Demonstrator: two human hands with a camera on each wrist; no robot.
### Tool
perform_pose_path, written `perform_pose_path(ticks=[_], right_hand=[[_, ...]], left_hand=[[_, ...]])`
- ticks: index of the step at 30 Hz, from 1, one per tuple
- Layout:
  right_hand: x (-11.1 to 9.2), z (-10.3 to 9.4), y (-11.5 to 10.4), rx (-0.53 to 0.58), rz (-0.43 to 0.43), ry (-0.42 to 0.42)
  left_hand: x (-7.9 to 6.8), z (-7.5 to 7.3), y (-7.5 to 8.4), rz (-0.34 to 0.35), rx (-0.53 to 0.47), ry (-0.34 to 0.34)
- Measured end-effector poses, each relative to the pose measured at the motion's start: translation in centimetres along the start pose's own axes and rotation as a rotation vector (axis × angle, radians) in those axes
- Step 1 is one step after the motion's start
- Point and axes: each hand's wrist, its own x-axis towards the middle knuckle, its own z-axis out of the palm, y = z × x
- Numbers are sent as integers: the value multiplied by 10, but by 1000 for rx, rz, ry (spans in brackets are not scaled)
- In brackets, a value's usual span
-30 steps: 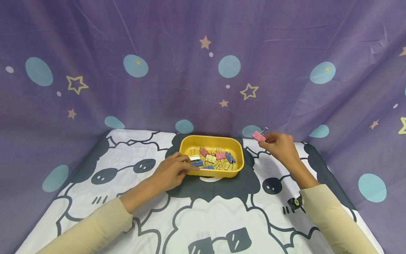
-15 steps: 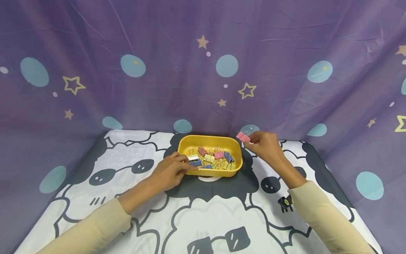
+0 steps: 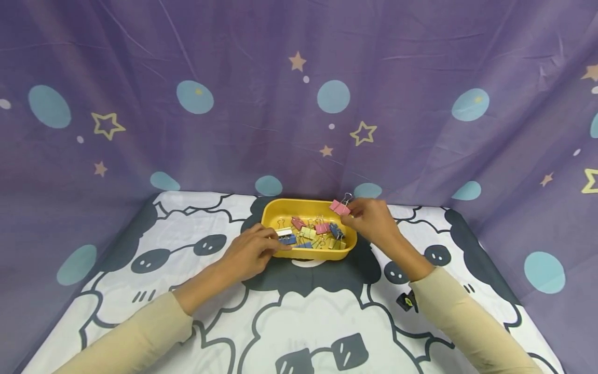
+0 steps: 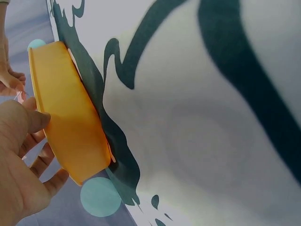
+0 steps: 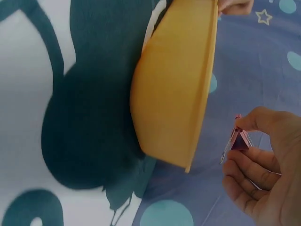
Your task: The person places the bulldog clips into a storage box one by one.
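My right hand (image 3: 374, 221) pinches a pink binder clip (image 3: 340, 208) between thumb and fingers, over the right back rim of a yellow tub (image 3: 348, 251). In the right wrist view the pink binder clip (image 5: 239, 139) shows end-on, its wire handles spread. At the tub's front left corner my left hand (image 3: 249, 249) grips the rim. The left wrist view has its thumb pressed against the tub's outer wall (image 4: 70, 108). Inside lie several binder clips: pink (image 3: 322, 228), blue (image 3: 336, 230), yellow (image 3: 308, 232), and a white one (image 3: 284, 232) beside the left fingers.
The tub stands near the back of a table covered with a white and dark sheep-print cloth (image 3: 322, 317). Right behind it hangs a purple curtain (image 3: 261, 130) with stars and blue dots. A small dark object (image 3: 406, 301) shows by the right sleeve.
My right hand has moved left with the pink binder clip, from beside the tub to over its right rim. The left hand has stayed at the tub's corner.
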Motion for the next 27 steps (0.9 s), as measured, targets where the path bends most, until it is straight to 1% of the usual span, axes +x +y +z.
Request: perform_pose_path(ticks=[6, 10, 14, 20, 27], right_hand=[[-1, 10, -6, 33, -56, -3], [-2, 12, -9, 46, -62, -1], [-3, 15, -10, 65, -54, -20], [-6, 19, -9, 5, -7, -61], [-11, 15, -8, -15, 3, -55]], left_hand=[[0, 2, -2, 25, -4, 22], [0, 2, -2, 28, -8, 25], [1, 2, -2, 33, -10, 25], [2, 2, -1, 37, -7, 25], [0, 1, -2, 40, 3, 29]])
